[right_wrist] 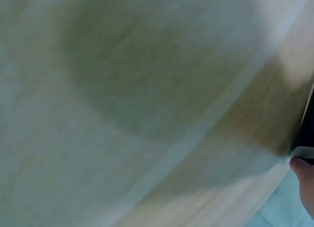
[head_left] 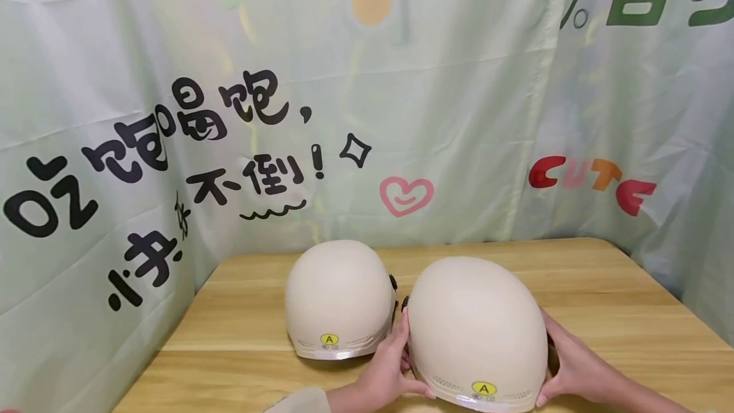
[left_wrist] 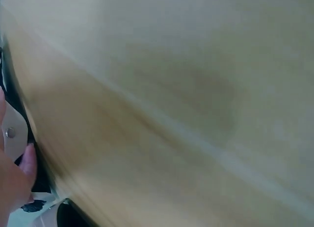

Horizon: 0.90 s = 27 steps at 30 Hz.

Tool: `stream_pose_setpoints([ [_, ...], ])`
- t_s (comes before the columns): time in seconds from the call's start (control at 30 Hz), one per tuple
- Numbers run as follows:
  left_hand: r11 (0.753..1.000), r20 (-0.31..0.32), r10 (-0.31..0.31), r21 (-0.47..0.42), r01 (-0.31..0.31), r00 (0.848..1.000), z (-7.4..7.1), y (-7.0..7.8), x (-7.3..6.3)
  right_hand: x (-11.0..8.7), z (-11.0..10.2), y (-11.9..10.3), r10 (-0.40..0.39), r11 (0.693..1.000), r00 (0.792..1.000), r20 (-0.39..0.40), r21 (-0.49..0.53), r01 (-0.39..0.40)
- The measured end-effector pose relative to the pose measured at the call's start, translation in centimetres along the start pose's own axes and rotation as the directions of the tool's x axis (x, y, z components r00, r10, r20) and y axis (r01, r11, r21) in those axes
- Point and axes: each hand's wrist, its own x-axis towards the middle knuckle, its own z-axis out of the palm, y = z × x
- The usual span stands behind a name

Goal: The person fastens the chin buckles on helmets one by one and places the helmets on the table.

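Note:
Two beige helmets with dark trim stand in the head view, each with a yellow round "A" sticker low on its front. My left hand (head_left: 385, 362) and right hand (head_left: 579, 362) grip the nearer, right-hand helmet (head_left: 476, 330) from both sides, thumbs at its lower rim. The other helmet (head_left: 341, 295) sits to the left and a little farther back, close to my left hand. In the left wrist view, the left hand (left_wrist: 13, 180) shows at the left edge by a riveted beige side piece (left_wrist: 14, 131). The right wrist view catches the right thumb (right_wrist: 301, 170) at the rim.
Both helmets are over a wooden table (head_left: 229, 311). A pale printed curtain (head_left: 459, 113) with lettering and hearts hangs around its back and sides. Pale floor tiles (right_wrist: 287, 202) show past the table edge in the right wrist view.

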Motion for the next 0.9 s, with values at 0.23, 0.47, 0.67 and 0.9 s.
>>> stream_pose_setpoints([
  [0.23, 0.999, -0.006, 0.054, 0.006, -0.054, 0.999, 0.2, -0.7, 0.9, 0.2, 0.0, 0.6, 0.003, 1.0, 1.0, -0.004, -0.017, -0.004],
  [0.47, 0.977, -0.045, 0.051, 0.211, -0.041, 0.998, 0.5, -0.8, 1.8, 0.5, -0.3, 1.4, -0.013, 0.997, 1.0, -0.014, -0.07, 0.012],
  [0.67, 0.975, -0.058, -0.018, 0.218, 0.03, 0.998, 0.5, -0.8, 2.2, 1.2, -0.5, 1.5, -0.021, 0.998, 1.0, 0.008, -0.062, 0.022],
  [0.9, 0.988, -0.084, -0.105, 0.108, 0.113, 0.991, 0.8, 0.1, 2.4, 1.7, -0.9, 0.6, -0.009, 1.0, 0.999, 0.032, -0.015, 0.009],
])
